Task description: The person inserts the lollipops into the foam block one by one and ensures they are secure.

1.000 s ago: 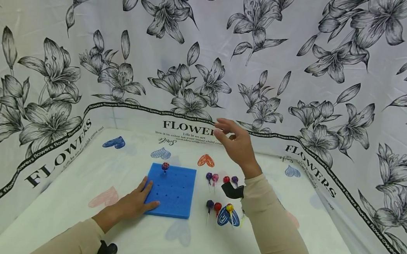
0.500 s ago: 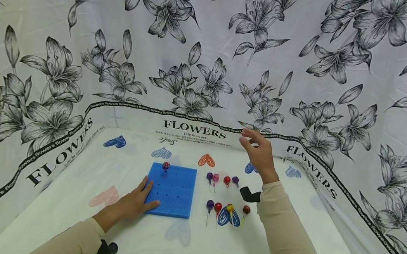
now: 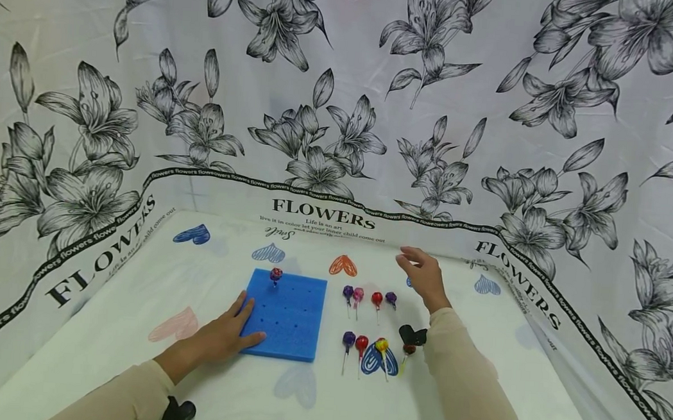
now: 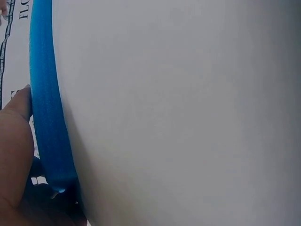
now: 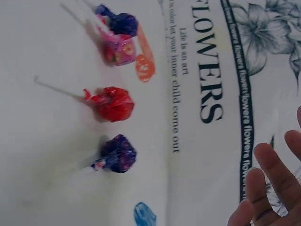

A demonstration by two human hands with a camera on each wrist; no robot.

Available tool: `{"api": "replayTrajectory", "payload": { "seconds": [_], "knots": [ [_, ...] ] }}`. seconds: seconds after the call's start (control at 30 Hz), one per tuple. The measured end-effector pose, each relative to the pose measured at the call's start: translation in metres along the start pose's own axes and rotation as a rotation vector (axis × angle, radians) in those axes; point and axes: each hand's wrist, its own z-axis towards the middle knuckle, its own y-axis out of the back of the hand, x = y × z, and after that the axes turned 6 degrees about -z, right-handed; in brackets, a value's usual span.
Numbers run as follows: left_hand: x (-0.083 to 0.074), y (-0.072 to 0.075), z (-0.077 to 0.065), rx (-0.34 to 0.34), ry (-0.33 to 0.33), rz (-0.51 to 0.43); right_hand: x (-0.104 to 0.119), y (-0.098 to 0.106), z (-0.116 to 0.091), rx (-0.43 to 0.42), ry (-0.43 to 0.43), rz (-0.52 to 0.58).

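A blue foam block [image 3: 289, 316] with rows of small holes lies flat, and one red-wrapped lollipop [image 3: 276, 274] stands upright near its far left corner. My left hand [image 3: 218, 344] rests on the block's left edge, fingers spread. Held in the air over the back right, my right hand [image 3: 425, 276] has loosely bent fingers with nothing between them. Below and left of it lie a purple lollipop [image 5: 120, 154], a red lollipop [image 5: 115, 104], a pink lollipop [image 5: 120, 51] and another purple one. The left wrist view shows mostly the block's side [image 4: 49, 103].
A nearer row on the cloth [image 3: 232, 396] holds a dark purple lollipop [image 3: 348, 339], a red one, a yellow lollipop [image 3: 382, 345] and a brownish one partly behind the right wrist's black strap mount [image 3: 412, 335]. A flower-printed curtain [image 3: 329, 139] hangs behind.
My right hand has moved right, away from above the block's side, and then lowered toward the far row of lollipops. The left hand stays on the block.
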Motion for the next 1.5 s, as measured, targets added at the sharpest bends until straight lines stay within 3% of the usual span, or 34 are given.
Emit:
{"api": "replayTrajectory", "payload": {
  "seconds": [0.4, 0.6, 0.83, 1.03, 1.17, 1.5],
  "knots": [
    [0.001, -0.001, 0.000, -0.006, 0.009, -0.004, -0.043, -0.023, 0.005, 0.069, -0.146, -0.032],
    [0.001, 0.000, 0.000, 0.008, 0.013, -0.009, -0.047, -0.032, 0.002, 0.088, -0.260, -0.066],
    [-0.002, 0.001, -0.001, 0.008, 0.017, -0.003, -0.052, -0.038, 0.000, 0.061, -0.260, -0.172],
    [-0.001, 0.001, -0.001, 0.011, 0.013, -0.002, -0.052, -0.041, 0.000, 0.111, -0.317, -0.259],
    [0.002, -0.001, 0.001, 0.015, 0.020, -0.004, -0.052, -0.042, -0.001, 0.145, -0.362, -0.277],
    [0.002, 0.001, -0.003, 0.011, 0.008, -0.017, -0.053, -0.043, 0.001, 0.170, -0.385, -0.241]
  ]
}}
